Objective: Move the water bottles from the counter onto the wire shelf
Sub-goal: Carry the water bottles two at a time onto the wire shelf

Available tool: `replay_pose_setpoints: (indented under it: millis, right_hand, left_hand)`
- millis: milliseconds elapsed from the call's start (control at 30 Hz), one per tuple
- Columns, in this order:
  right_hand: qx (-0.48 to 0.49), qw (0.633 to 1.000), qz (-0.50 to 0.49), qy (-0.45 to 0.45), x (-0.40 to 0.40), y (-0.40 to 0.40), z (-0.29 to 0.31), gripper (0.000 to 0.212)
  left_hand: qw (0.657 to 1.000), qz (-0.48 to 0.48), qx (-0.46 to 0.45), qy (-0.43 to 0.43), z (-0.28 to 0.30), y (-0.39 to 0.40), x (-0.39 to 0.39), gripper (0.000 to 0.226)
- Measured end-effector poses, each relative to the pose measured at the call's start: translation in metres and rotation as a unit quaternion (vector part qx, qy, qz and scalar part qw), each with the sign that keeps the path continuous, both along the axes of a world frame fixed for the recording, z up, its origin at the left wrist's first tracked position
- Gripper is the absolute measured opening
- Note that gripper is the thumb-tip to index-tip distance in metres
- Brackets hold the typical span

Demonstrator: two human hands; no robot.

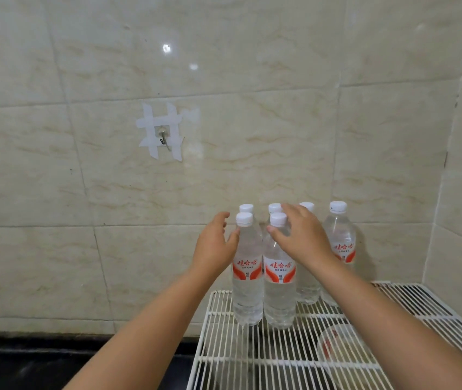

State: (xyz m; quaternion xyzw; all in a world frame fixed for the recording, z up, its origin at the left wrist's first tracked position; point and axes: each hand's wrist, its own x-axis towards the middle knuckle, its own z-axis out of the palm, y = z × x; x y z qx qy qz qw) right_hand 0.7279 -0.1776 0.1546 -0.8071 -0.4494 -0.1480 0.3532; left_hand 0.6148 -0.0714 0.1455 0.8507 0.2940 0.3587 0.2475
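The white wire shelf [294,358] carries six upright water bottles [279,280] near the tiled wall. Both hands are open among the bottle necks: left hand [215,246] beside the front-left bottle [247,277], right hand [300,235] over the middle ones.

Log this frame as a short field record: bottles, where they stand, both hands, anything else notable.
bottles: six white caps visible, all upright, front pair label-forward
support: white wire shelf, bottles at its back-left part
left hand: open, beside the front-left bottle
right hand: open, fingers spread over the front-right bottle's neck
wall: taped hook on tile
counter: dark edge, no bottles visible on it
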Motion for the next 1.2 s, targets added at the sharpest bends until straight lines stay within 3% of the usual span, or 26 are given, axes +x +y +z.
replay_pose_setpoints:
  millis: [133,300,367,467,567,667,900,1200]
  right_hand:
    - [0.072,0.986,0.033,-0.145,-0.036,0.009,-0.003,0.036]
    - [0.058,0.972,0.197,-0.110,-0.137,0.052,-0.027,0.040]
    - [0.016,0.965,0.248,-0.081,-0.189,0.063,-0.038,0.043]
    - [-0.041,0.947,0.298,-0.117,-0.268,0.078,-0.063,0.037]
    - [-0.046,0.926,0.357,-0.118,-0.351,0.093,-0.095,0.035]
    - [-0.079,0.910,0.401,-0.068,-0.436,0.104,-0.130,0.040]
    - [-0.172,0.882,0.439,0.000,-0.620,0.138,-0.182,0.046]
    - [-0.197,0.883,0.425,0.032,-0.733,0.210,-0.213,0.044]
  left_hand:
    - [0.988,0.094,0.082,0.093,-0.017,0.009,-0.056,0.042]
    - [0.957,0.255,0.065,0.123,-0.066,0.006,-0.188,0.039]
    - [0.934,0.308,0.093,0.154,-0.088,0.003,-0.249,0.037]
    - [0.875,0.398,0.088,0.260,-0.111,-0.008,-0.340,0.032]
    - [0.831,0.445,0.083,0.324,-0.132,-0.020,-0.421,0.043]
    - [0.823,0.469,0.003,0.319,-0.146,-0.028,-0.498,0.046]
    - [0.797,0.496,-0.058,0.341,-0.172,-0.019,-0.675,0.050]
    - [0.796,0.501,-0.097,0.325,-0.206,0.041,-0.802,0.049]
